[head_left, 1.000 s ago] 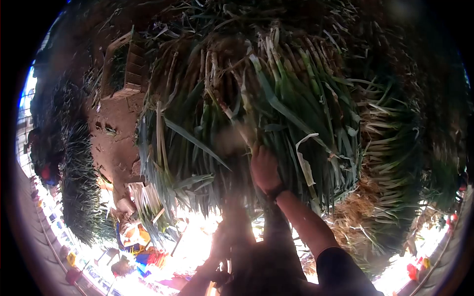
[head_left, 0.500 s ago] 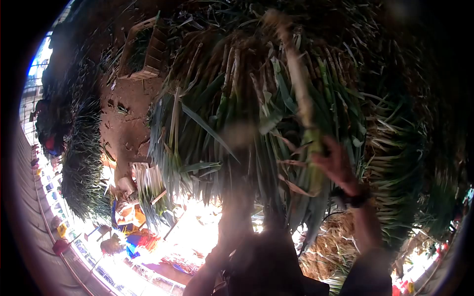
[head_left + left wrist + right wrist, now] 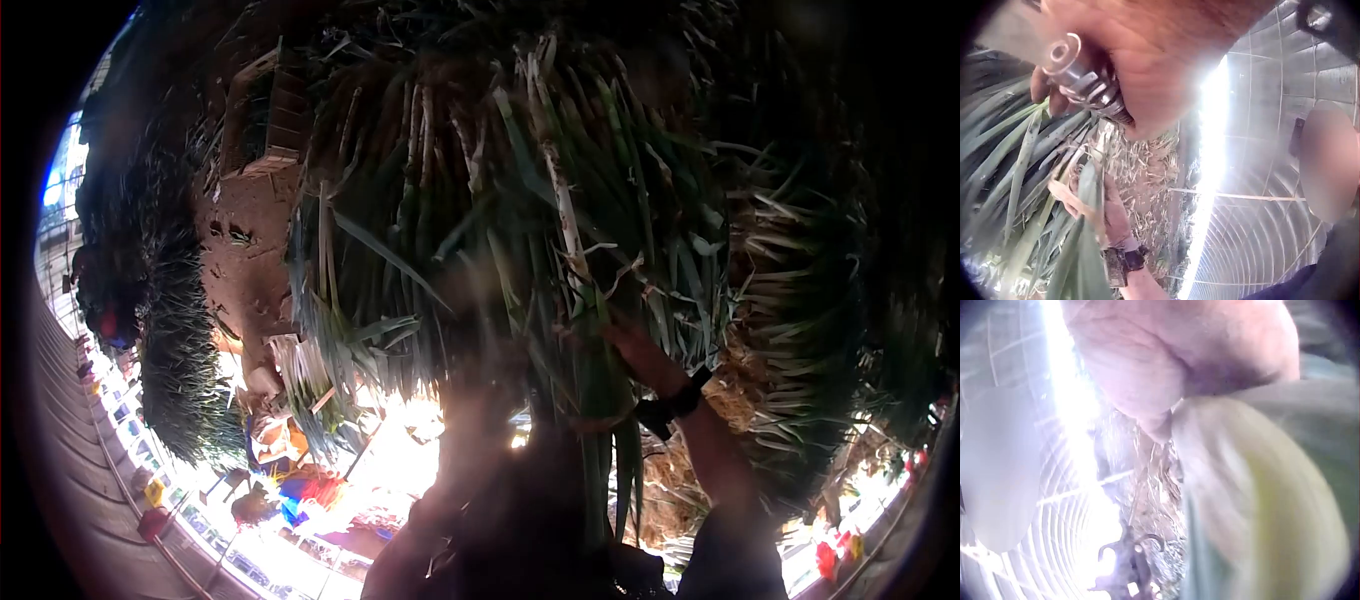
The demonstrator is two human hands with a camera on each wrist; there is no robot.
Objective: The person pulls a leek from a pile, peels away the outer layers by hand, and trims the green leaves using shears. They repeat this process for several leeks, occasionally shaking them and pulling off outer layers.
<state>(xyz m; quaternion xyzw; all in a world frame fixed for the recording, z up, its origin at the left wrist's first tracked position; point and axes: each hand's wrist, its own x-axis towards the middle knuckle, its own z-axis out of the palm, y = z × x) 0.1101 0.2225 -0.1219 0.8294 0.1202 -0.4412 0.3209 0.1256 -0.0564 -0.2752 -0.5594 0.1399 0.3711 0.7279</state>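
Note:
Green onion-like stalks with pale stems lie in a thick layer (image 3: 400, 230) across the middle of the head view. My right hand (image 3: 632, 345) grips a long pale-stemmed stalk (image 3: 566, 218) at the layer's lower right, its fingers partly hidden by leaves. In the left wrist view, the right hand (image 3: 1114, 215) is among long leaves (image 3: 1088, 250). A broad yellow-green leaf (image 3: 1291, 506) hangs under the right hand (image 3: 1147, 356) in the right wrist view. My left hand (image 3: 1172, 50) has its fingers curled round a metal tool (image 3: 1091, 84) with a spring; glare and blur obscure this hand in the head view.
A slatted crate (image 3: 280, 125) stands at the upper left beside bare brown soil (image 3: 245, 260). Rows of more stalks (image 3: 790, 290) run down the right side and along the left (image 3: 180, 350). Straw (image 3: 670, 490) and bright glare lie near the bottom.
My right hand went from the middle of the layer out to the right with a stalk, then came slightly back left and lower, still gripping one. The head view shifted slightly.

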